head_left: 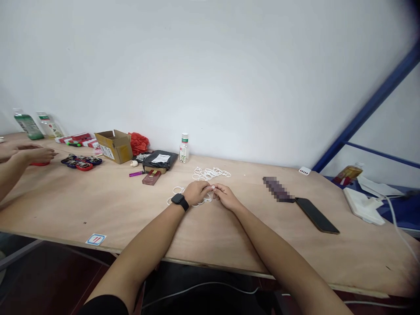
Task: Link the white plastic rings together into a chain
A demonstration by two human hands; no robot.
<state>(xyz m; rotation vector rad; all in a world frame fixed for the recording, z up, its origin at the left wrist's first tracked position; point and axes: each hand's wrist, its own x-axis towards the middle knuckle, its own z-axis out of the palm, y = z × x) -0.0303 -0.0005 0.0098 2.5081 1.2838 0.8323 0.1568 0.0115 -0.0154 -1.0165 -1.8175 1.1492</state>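
Observation:
My left hand (195,192), with a black watch (180,200) on its wrist, is closed with its fingertips close to those of my right hand (226,197). Between the two pinches shows a thin white ring (213,187) with a small eyelet; most of it is hidden by my fingers. Beneath and beside my left hand lie several more white rings (178,190) on the wooden table (216,236). A larger heap of white rings (211,173) rests just beyond my hands.
Left of the rings are a dark red box (151,177), a black package (160,160), a purple lighter (136,174) and a cardboard box (114,146). A bottle (184,148) stands by the wall. Phones (316,215) lie right. Another person's hands (29,153) are far left.

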